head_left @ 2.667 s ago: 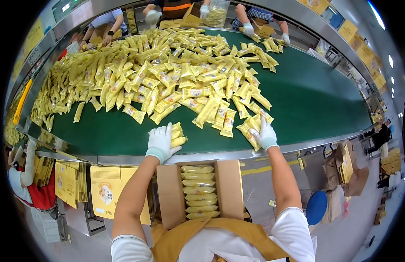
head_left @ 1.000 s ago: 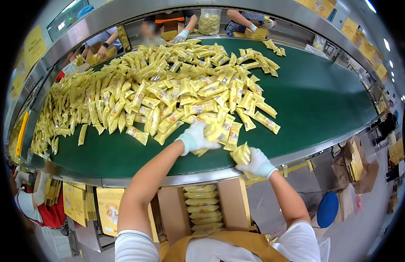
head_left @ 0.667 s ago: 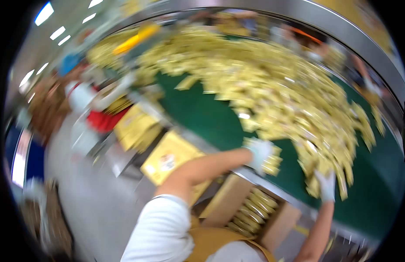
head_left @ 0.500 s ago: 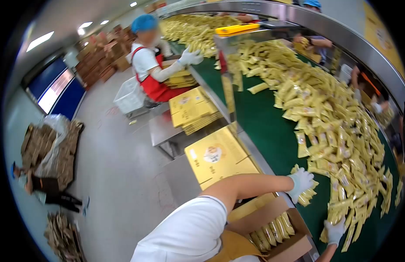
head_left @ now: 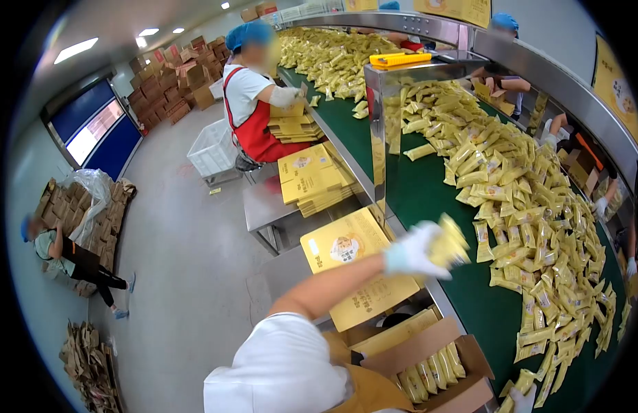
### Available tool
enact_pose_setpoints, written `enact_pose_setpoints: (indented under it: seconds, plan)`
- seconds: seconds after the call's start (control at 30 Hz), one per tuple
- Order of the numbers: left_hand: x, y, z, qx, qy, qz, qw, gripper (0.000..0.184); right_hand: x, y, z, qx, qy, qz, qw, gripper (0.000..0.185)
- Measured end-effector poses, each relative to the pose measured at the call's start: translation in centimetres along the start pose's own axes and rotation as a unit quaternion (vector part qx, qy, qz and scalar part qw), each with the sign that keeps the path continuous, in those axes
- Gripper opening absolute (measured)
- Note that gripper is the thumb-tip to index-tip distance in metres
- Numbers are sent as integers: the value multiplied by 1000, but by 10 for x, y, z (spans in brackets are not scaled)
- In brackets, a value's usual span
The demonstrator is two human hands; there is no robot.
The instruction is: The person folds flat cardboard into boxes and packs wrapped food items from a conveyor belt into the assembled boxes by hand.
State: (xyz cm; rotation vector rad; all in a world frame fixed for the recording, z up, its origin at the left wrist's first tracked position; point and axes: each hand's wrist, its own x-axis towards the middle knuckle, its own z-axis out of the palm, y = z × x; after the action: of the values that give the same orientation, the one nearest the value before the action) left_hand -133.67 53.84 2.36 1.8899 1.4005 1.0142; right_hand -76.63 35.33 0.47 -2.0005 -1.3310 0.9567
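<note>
My left hand (head_left: 414, 252), in a white glove, is closed around several small yellow packets (head_left: 451, 242) above the near edge of the green belt (head_left: 436, 186). Blur softens its fingers. At the bottom edge of the view, my gloved right hand (head_left: 523, 400) is cut off by the frame, with yellow packets (head_left: 523, 380) in its grip. Between my arms stands an open cardboard box (head_left: 476, 358), with a row of yellow packets (head_left: 429, 372) inside. A large heap of the same packets (head_left: 515, 213) covers much of the belt.
Flat yellow cartons (head_left: 346, 241) lie beside the belt, with another stack (head_left: 312, 175) farther on. A metal post (head_left: 376, 138) rises at the belt. A co-worker (head_left: 253, 103) in a red apron sits ahead. A white crate (head_left: 214, 148) stands on the floor.
My left hand has lifted packets off the belt and moved left and upward with them. My right hand has drawn down toward the bottom edge with packets.
</note>
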Motion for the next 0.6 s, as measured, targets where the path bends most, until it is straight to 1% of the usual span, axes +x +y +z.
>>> enact_pose_setpoints:
  seconds: [0.03,0.07,0.1,0.13,0.17,0.2,0.27,0.3,0.33,0.37,0.4,0.43,0.47,0.5,0.53,0.57,0.6]
  plan:
    - [-8,7,-51,-86,48,-54,994,107,-5,2,-6,93,-20,49,994,72]
    - [-5,-4,-99,102,97,-136,981,103,-6,2,-8,184,-41,96,977,76]
    - [-3,-17,-149,-29,130,-107,985,94,-7,-1,-10,183,-43,93,978,74]
    - [-6,-27,-197,87,172,-102,976,90,-9,-3,-12,180,-44,91,978,73]
    - [-5,-36,-242,357,200,-240,880,90,-12,-5,-14,175,-47,90,979,72]
    - [-2,-60,-288,322,160,-325,875,99,-15,-8,-17,170,-50,89,980,71]
    - [-14,-94,-330,358,282,-429,780,99,-17,-12,-20,163,-49,84,982,69]
    - [-17,-102,-340,343,299,-416,787,98,-11,-12,-20,38,-46,76,995,68]
    - [-15,-106,-341,328,314,-403,795,97,-24,-35,-11,104,-55,85,989,68]
    - [-14,-57,-319,257,275,-347,859,86,-26,-38,-10,14,-42,63,997,68]
    - [-16,-50,-299,156,219,-243,932,76,-28,-39,-8,-76,-30,40,996,67]
    - [-11,-90,-276,144,180,-196,953,69,-27,-38,-10,-105,-46,6,993,66]
    - [-23,-28,-235,234,125,-141,954,72,-24,-36,-13,-134,-64,-27,988,65]
    - [-27,-3,-209,95,-22,-96,991,79,-24,-35,-16,-165,-82,-60,981,63]
    - [-33,-10,-172,133,-57,4,989,82,-29,-43,-16,-130,-82,-44,987,57]
    - [-32,8,-141,116,-130,35,984,89,-34,-56,-13,-94,-82,-29,992,52]
    - [-31,19,-107,118,-141,139,973,90,-38,-63,-12,-58,-81,-14,995,46]
